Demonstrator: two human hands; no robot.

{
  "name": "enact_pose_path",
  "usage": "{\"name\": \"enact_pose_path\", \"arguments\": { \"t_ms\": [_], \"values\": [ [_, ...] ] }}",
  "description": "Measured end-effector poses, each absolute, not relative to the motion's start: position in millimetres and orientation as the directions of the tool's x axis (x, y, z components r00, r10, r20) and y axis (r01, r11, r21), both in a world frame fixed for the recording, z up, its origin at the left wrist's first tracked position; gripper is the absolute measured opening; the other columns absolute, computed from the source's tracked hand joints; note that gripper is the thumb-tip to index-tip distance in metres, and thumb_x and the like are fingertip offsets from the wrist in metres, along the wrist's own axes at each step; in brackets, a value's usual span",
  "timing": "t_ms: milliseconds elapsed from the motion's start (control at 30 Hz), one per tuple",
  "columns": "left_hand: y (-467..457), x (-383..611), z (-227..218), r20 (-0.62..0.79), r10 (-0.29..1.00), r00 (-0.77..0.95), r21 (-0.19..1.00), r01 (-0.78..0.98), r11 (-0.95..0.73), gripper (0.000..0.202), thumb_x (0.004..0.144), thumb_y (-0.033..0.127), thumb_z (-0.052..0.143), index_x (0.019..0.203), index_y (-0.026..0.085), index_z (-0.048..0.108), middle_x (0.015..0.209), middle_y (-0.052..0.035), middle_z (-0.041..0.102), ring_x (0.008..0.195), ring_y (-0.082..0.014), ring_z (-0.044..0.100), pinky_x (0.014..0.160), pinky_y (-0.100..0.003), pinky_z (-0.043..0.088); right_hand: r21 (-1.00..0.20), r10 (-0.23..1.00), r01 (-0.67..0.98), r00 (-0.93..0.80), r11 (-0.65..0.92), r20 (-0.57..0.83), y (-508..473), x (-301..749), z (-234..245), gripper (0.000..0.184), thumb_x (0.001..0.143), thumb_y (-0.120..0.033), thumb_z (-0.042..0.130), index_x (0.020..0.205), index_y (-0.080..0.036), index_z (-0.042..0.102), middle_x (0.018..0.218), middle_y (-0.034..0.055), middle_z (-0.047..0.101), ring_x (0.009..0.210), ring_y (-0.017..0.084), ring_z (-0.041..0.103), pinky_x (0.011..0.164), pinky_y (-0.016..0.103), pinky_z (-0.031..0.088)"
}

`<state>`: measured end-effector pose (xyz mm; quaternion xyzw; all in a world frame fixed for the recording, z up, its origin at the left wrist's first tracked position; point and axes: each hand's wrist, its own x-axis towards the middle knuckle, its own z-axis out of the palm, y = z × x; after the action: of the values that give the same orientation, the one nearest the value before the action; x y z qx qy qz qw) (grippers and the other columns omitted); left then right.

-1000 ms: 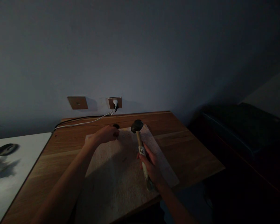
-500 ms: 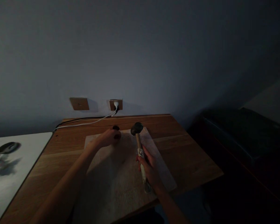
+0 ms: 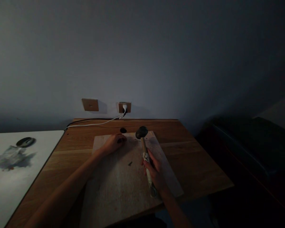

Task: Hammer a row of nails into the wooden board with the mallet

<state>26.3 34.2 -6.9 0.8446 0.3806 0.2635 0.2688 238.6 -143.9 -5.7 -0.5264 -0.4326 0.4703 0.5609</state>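
My right hand point(image 3: 155, 167) is wrapped round the handle of a rubber mallet point(image 3: 144, 144). Its dark round head points away from me over the far part of a pale board point(image 3: 114, 190), and its wooden handle carries a worn whitish covering. Near the board's far left edge is my left hand point(image 3: 114, 142), its fingers curled in; what they hold, if anything, is too dark to make out. Between the hands a small dark thing point(image 3: 130, 163), perhaps a screw or nail, lies on the board. Just beyond my left hand a black round spot point(image 3: 123, 130) shows on the table.
The board rests on a wooden table point(image 3: 192, 158) against the wall. A white surface point(image 3: 4, 199) adjoins at left, bearing a dark round dish point(image 3: 26, 142) and crumpled plastic point(image 3: 13, 156). Cables point(image 3: 95, 123) run along the back edge from a socket point(image 3: 124, 107).
My left hand has drawn back toward me from the black round spot. The small dark thing on the board now shows clearly. My view has shifted slightly left; the mallet stays in my right hand.
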Motion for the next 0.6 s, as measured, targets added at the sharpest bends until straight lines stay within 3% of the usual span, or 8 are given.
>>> {"name": "enact_pose_path", "arguments": {
  "t_ms": [200, 433, 600],
  "values": [
    [37, 24, -12, 0.203, 0.808, 0.553, 0.739, 0.454, -0.497, 0.047, 0.073, 0.006, 0.057, 0.117, 0.020, 0.066, 0.095, -0.0038, 0.075, 0.085, -0.0206, 0.071, 0.078, -0.029, 0.052, -0.995, 0.989, -0.087, 0.136, -0.037, -0.048, -145, 230, -3, 0.064, 0.088, -0.039, 0.065, 0.147, -0.018, 0.052, 0.080, -0.0009, 0.062, 0.049, 0.008, 0.048, 0.044, 0.021, 0.039],
    [35, 24, -9, 0.217, 0.819, 0.532, 0.736, 0.461, -0.495, 0.045, 0.073, 0.006, 0.060, 0.117, 0.016, 0.065, 0.088, -0.0052, 0.074, 0.075, -0.0203, 0.069, 0.068, -0.028, 0.050, -0.999, 0.999, -0.002, 0.020, -0.047, -0.047, -141, 214, -6, 0.063, 0.090, -0.039, 0.061, 0.149, -0.021, 0.050, 0.081, -0.0007, 0.063, 0.048, 0.008, 0.047, 0.044, 0.021, 0.039],
    [34, 24, -8, 0.215, 0.834, 0.509, 0.718, 0.497, -0.488, 0.052, 0.071, 0.004, 0.063, 0.121, 0.017, 0.064, 0.088, -0.0044, 0.075, 0.076, -0.0203, 0.069, 0.069, -0.027, 0.050, -0.998, 0.999, 0.042, 0.008, -0.036, -0.035, -140, 210, -10, 0.067, 0.089, -0.040, 0.061, 0.151, -0.018, 0.048, 0.080, -0.0002, 0.062, 0.049, 0.009, 0.047, 0.044, 0.022, 0.041]
  ]
}}
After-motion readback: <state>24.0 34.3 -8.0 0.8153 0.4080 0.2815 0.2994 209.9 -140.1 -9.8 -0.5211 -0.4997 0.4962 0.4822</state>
